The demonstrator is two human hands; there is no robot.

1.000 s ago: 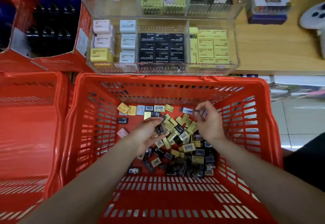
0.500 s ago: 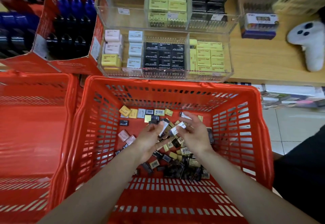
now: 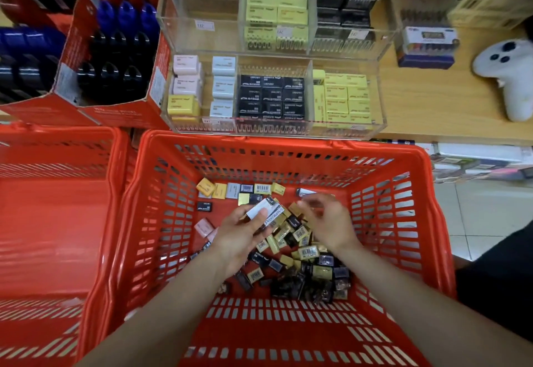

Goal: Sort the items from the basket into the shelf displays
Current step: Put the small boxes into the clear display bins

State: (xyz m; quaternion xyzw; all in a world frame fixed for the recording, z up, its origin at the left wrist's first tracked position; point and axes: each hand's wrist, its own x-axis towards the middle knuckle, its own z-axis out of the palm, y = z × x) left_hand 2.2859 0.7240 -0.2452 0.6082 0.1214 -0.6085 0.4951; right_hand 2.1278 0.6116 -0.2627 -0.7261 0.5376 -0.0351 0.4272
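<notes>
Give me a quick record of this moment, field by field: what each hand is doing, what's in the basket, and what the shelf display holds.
left hand: left hand grips small boxes, one reading Premium
right hand: right hand hovers over the pile, fingers loosely curled, blurred; nothing seen in it
basket: red basket holds loose erasers, yellow, black, pink and grey
display: clear acrylic display with stacked yellow, black, pink and pale blue boxes
upper left compartment: no boxes
beside: second red basket on the left
</notes>
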